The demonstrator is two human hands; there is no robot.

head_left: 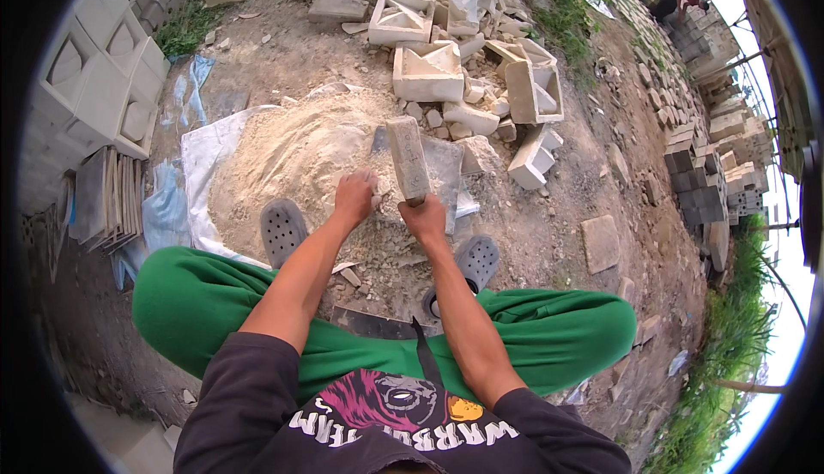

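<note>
My right hand is closed around the short handle of a mallet. Its long, dusty, rectangular head points away from me, above a flat dark slab. To the left of it, my left hand rests low at the edge of a heap of pale crushed stone, fingers curled in. Whatever those fingers hold, if anything, is hidden. Small broken chunks lie around both hands. Under the heap spreads a white sheet.
Broken pale blocks pile up beyond the mallet. Decorative blocks are stacked at left, beside leaning thin boards. My grey clogs flank the work spot. Grey blocks stand at right; a person bends far off.
</note>
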